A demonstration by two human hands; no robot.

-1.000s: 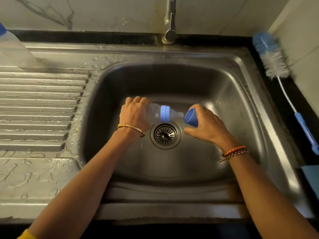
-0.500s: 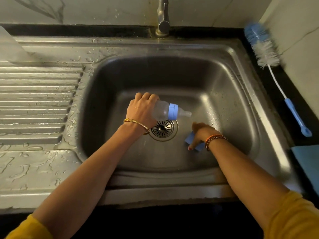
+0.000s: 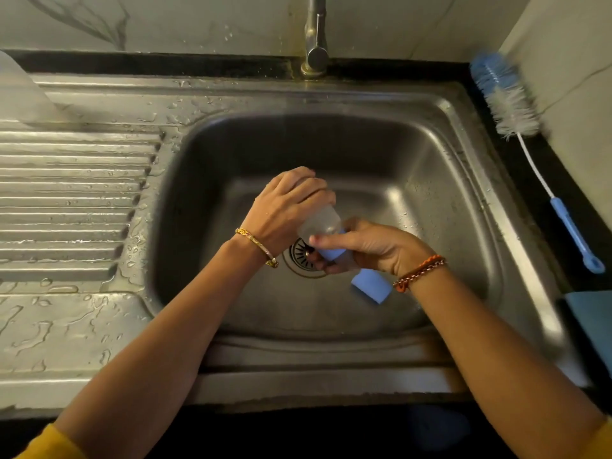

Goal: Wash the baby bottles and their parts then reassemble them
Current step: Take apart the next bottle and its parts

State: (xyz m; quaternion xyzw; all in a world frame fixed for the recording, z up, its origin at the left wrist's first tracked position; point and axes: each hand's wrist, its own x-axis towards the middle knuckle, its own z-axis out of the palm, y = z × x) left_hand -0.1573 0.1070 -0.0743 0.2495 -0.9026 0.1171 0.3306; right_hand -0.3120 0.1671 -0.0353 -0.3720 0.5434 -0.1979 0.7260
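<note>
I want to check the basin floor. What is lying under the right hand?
A blue cap lies on the sink floor, partly under the right hand. The drain is partly hidden by both hands.

A steel sink (image 3: 516, 200) with a ribbed drainboard (image 3: 66, 193) sits under a tap (image 3: 316, 34).

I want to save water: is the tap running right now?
Off, as far as shows: no stream falls from the tap into the sink, where both hands hold the bottle.
</note>
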